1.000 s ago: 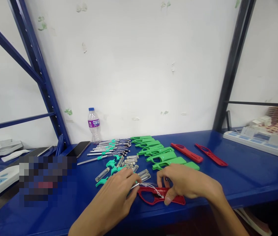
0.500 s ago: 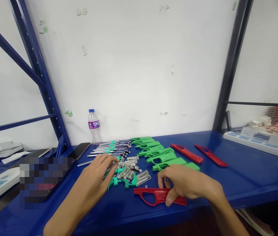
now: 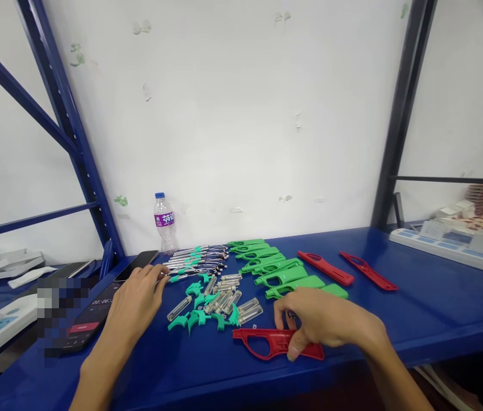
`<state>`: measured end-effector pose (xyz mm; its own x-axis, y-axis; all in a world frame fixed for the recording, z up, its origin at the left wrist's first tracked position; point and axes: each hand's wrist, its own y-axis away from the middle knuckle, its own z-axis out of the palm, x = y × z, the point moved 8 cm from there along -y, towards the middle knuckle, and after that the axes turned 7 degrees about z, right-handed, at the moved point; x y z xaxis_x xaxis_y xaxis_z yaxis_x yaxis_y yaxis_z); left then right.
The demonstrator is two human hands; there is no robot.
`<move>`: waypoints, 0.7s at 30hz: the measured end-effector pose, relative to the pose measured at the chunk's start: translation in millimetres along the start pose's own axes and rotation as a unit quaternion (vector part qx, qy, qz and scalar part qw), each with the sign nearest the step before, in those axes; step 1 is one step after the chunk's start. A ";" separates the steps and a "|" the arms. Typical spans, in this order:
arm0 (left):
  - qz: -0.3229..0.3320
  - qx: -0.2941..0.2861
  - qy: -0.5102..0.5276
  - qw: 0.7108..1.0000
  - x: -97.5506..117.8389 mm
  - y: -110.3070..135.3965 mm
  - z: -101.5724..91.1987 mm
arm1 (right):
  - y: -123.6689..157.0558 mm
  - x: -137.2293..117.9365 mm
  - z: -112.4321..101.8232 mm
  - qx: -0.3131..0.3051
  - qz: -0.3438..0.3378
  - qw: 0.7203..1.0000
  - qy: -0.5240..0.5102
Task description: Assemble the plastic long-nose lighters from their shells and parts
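Observation:
My right hand [image 3: 329,324] rests on a red plastic handle shell [image 3: 267,343] near the front edge of the blue shelf [image 3: 429,308], fingers curled and pinching its right end. My left hand [image 3: 136,299] reaches to the left end of a row of metal rods with teal collars [image 3: 194,258], fingertips pinching the tip of the nearest rod [image 3: 177,278]. Between my hands lies a heap of clear tubes and teal clips [image 3: 211,305].
Green handle shells [image 3: 275,268] lie in a row behind the right hand, with two more red shells [image 3: 324,267] to their right. A water bottle [image 3: 163,221] stands by the wall. Phones [image 3: 96,311] lie at left. A white power strip [image 3: 455,248] lies at far right.
My left hand left the red shell, passed over the heap of tubes and clips and moved back-left to the rods. The right hand stayed on the red shell.

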<state>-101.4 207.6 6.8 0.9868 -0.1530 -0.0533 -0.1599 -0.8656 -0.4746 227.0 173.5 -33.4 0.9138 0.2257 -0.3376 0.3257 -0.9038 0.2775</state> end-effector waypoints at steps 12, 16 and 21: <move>-0.011 -0.116 -0.076 0.990 1.7 -4.1 16.7 | -2.3 -0.2 1.3 -0.010 -0.002 1.000 -0.013; 0.013 -0.158 -0.093 0.983 0.7 -21.1 29.0 | -1.6 -2.3 -0.1 -0.006 -0.006 1.000 -0.020; 0.053 -0.202 -0.090 0.974 2.3 -33.6 48.2 | -1.5 -2.5 0.0 0.007 -0.021 1.000 -0.015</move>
<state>-92.5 259.3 -19.8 0.9469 -0.1982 -0.2532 -0.2237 -0.9717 -0.0760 224.2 174.3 -32.9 0.8917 0.2536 -0.3749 0.3604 -0.8989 0.2492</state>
